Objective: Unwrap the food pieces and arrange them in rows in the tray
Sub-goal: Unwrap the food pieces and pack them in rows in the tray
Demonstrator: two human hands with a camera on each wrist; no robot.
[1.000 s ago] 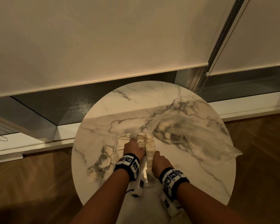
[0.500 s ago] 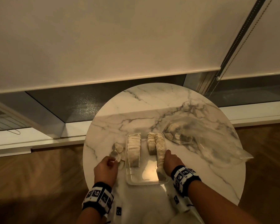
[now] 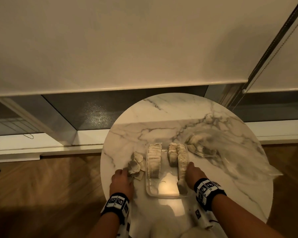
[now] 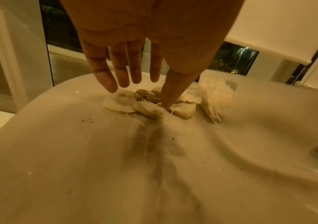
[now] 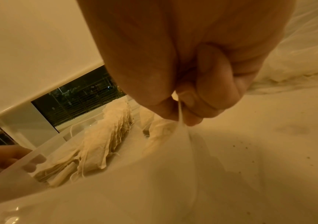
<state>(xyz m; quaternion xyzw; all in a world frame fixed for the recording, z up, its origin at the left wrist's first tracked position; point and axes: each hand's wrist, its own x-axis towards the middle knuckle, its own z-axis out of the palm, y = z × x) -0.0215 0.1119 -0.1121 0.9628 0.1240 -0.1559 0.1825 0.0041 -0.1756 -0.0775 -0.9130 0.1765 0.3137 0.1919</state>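
A round marble worktop (image 3: 205,117) stands before a window with pale roller blinds (image 3: 110,48) drawn most of the way down, wood floor around it. At its near middle sits a clear plastic tray (image 3: 163,193), long side running away from the person. Inside, small pale sachets, much like tea bags, stand on edge in rows: a left row (image 3: 154,160), a shorter middle row (image 3: 172,156) and a right row (image 3: 182,162) along the right wall. Standing them upright probably lets more fit and keeps the rows neat.

A loose heap of sachets (image 3: 136,164) lies on the worktop just left of the tray, likely the supply waiting to go in. The left hand (image 3: 121,182) reaches over it; in the left wrist view its fingers (image 4: 104,75) are spread and straight, with one fingertip pressing down on a sachet in the pile (image 4: 150,104), gripping nothing, seemingly picking out the next one.

The right hand (image 3: 193,176) rests at the tray's right edge. The right wrist view shows its fingers (image 5: 208,94) curled tight, pinching thin pale material with a thread; whether this is a sachet or a bit of wrapping I cannot tell. It may be steadying the right row.

A crumpled clear plastic bag (image 3: 230,152) lies to the right, some sachets visible inside it, so the filling looks partly done.
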